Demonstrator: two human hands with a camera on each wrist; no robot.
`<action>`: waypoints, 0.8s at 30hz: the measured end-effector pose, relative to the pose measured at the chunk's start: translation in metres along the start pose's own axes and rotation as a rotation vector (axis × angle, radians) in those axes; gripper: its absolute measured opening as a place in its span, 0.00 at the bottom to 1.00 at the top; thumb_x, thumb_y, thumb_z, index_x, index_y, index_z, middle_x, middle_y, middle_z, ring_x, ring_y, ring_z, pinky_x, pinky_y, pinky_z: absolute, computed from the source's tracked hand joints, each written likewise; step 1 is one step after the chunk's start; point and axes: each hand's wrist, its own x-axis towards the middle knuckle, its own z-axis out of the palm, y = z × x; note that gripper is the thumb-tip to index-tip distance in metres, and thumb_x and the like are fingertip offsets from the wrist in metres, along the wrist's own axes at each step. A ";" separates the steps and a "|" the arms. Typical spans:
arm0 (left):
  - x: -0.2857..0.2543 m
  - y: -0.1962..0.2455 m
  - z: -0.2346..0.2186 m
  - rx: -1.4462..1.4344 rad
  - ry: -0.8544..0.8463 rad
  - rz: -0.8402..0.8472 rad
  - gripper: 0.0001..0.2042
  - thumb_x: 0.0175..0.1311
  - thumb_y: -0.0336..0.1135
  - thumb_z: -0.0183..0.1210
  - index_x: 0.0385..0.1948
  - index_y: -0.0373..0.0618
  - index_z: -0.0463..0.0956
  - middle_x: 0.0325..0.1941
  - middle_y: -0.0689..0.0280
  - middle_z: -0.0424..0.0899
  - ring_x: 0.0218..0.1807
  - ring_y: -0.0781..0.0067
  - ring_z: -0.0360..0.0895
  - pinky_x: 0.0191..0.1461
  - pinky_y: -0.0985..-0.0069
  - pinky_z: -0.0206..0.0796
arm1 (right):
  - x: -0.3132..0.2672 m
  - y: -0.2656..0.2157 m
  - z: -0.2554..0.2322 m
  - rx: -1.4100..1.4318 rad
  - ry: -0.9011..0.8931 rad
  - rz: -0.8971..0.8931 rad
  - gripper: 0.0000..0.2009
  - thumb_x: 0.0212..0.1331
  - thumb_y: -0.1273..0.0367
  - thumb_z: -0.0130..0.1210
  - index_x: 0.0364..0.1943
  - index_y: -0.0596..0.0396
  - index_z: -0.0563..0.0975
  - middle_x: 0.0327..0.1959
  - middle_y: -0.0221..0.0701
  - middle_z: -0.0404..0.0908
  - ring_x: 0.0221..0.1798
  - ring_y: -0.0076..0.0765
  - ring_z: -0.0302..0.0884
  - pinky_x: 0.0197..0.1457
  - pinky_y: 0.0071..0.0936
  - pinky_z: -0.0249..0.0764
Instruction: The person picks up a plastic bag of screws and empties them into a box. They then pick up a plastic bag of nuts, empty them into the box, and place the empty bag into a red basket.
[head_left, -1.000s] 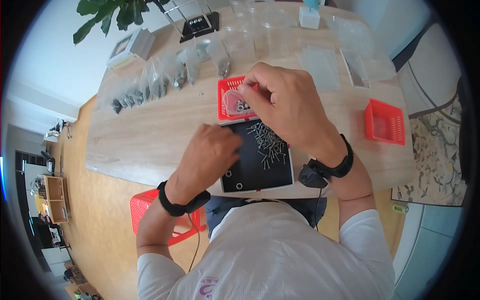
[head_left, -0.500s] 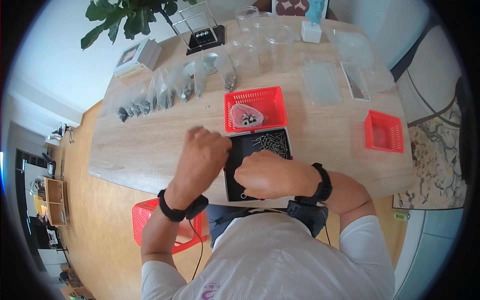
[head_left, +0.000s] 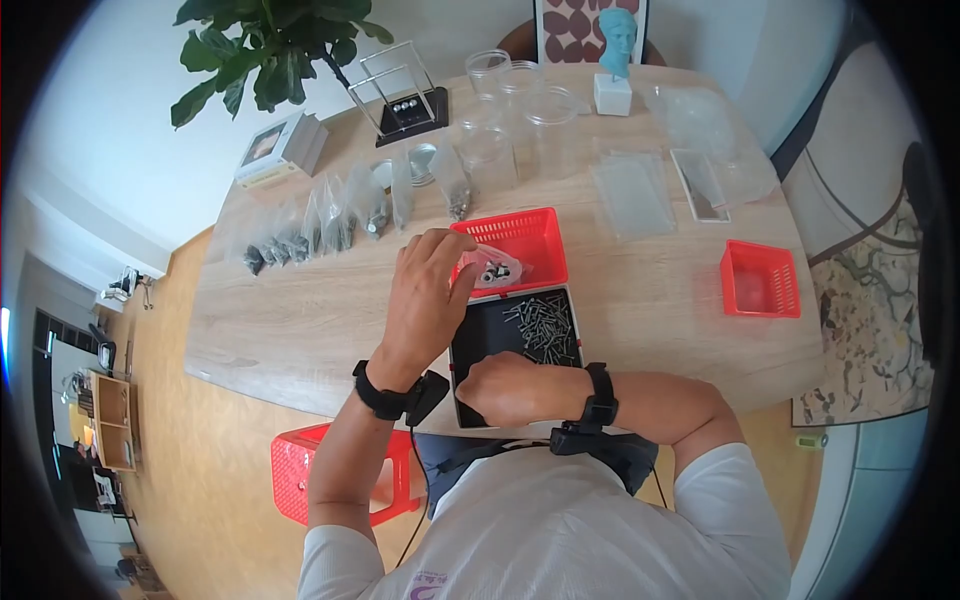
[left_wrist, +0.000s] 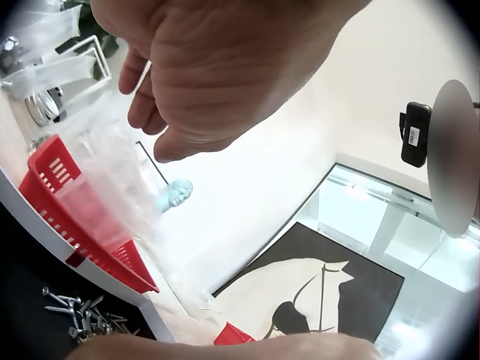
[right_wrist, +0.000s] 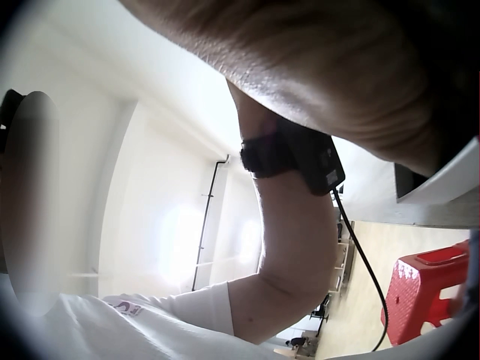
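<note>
My left hand (head_left: 425, 305) is raised at the left edge of the red basket (head_left: 548, 250), fingers slightly bent and thumb apart. Its fingertips are right at a clear plastic bag (head_left: 500, 268) holding small metal pieces, which lies inside the basket. In the left wrist view, the left hand (left_wrist: 225, 82) hangs above the basket with a gap between thumb and fingers. My right hand (head_left: 510, 390) is low over the front of the black tray (head_left: 478, 330), back of the hand up and fingers hidden beneath. A pile of screws (head_left: 543, 328) fills the tray's right side.
Several bags of dark hardware (head_left: 330, 215) stand in a row at the left back. Clear jars (head_left: 490, 150) are behind the basket. At the right are another red basket (head_left: 760, 280) and flat plastic bags (head_left: 637, 195). A red stool (head_left: 305, 470) stands below the table's left edge.
The right hand has come down from the basket to the tray's front. The left hand has moved from over the tray up to the bag in the basket. The head view has tilted upward.
</note>
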 end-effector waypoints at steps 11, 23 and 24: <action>-0.007 -0.045 0.022 -0.511 -0.005 -0.294 0.12 0.69 0.27 0.68 0.52 0.36 0.82 0.40 0.66 0.88 0.40 0.78 0.82 0.48 0.75 0.74 | 0.003 -0.002 -0.018 0.141 -0.117 0.076 0.10 0.47 0.76 0.60 0.33 0.68 0.86 0.37 0.57 0.88 0.44 0.65 0.89 0.48 0.53 0.86; -0.017 -0.065 0.047 -0.907 0.051 -0.334 0.10 0.72 0.29 0.68 0.48 0.36 0.83 0.36 0.70 0.86 0.37 0.85 0.79 0.41 0.79 0.74 | -0.010 0.007 -0.061 0.214 0.142 0.099 0.10 0.56 0.67 0.63 0.32 0.60 0.78 0.27 0.45 0.86 0.33 0.54 0.87 0.37 0.45 0.80; -0.020 -0.065 0.049 -0.921 0.045 -0.321 0.10 0.72 0.29 0.68 0.49 0.36 0.83 0.36 0.69 0.87 0.36 0.85 0.79 0.42 0.80 0.73 | -0.015 0.006 -0.073 0.262 0.249 0.147 0.09 0.57 0.68 0.65 0.32 0.59 0.78 0.26 0.40 0.85 0.30 0.44 0.85 0.34 0.39 0.78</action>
